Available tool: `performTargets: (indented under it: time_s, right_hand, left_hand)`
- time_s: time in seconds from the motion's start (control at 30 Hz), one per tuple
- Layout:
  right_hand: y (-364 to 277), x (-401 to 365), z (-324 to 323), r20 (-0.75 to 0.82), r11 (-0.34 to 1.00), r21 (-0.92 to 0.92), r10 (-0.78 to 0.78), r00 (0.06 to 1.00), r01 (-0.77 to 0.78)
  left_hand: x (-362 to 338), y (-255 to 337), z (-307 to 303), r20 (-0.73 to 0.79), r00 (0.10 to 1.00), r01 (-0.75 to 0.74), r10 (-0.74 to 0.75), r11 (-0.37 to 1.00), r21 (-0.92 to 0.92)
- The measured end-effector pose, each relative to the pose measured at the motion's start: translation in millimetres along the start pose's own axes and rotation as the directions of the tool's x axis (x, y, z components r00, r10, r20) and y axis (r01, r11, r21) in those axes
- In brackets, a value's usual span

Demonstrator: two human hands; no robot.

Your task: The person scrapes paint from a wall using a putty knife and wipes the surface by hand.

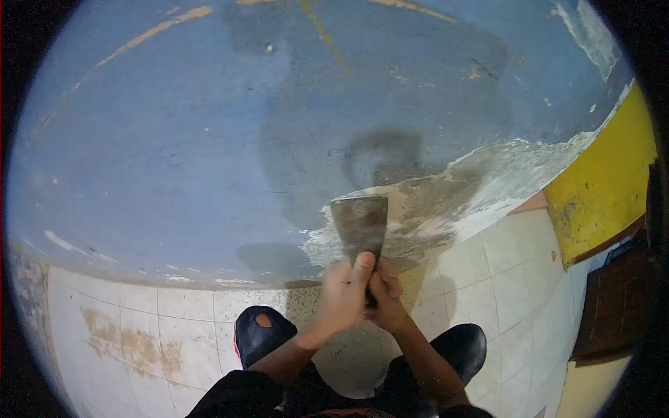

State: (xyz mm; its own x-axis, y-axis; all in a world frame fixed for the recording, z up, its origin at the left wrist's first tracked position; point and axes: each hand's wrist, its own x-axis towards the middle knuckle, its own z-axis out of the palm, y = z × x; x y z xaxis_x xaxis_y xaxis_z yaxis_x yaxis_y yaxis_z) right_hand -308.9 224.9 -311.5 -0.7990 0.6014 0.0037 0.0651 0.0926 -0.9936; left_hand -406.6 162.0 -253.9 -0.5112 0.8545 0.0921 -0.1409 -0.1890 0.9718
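A wide metal scraper (360, 224) is pressed blade-up against the foot of a blue painted wall (181, 139). Both hands grip its handle together. My left hand (341, 292) wraps the handle with the thumb laid up toward the blade. My right hand (387, 301) closes on the handle from the right, partly behind the left. To the right of the blade, a patch of scraped wall (460, 198) shows pale plaster where paint is gone.
A tiled floor (174, 334) with brown stains runs below the wall. My two dark shoes (261, 333) (461, 347) rest on it. A yellow wall section (606, 174) and a dark wooden door (617, 299) stand at the right.
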Motion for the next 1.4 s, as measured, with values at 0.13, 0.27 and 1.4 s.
performTargets:
  time_s: [0.13, 0.27, 1.4]
  right_hand:
    - [0, 4, 13, 0.035, 0.971, -0.039, -0.236, 0.971, 0.237]
    - [29, -9, 3, -0.037, 0.998, -0.042, 0.037, 0.999, -0.038]
    - [14, -40, 30, 0.035, 0.973, 0.061, 0.22, 0.975, -0.222]
  left_hand:
    - [1, 5, -12, 0.067, 0.997, -0.024, 0.031, 0.995, -0.098]
    - [0, -33, -6, 0.076, 0.994, -0.078, 0.083, 0.994, -0.071]
    - [-33, -34, -8, -0.059, 0.991, 0.119, -0.124, 0.989, -0.093]
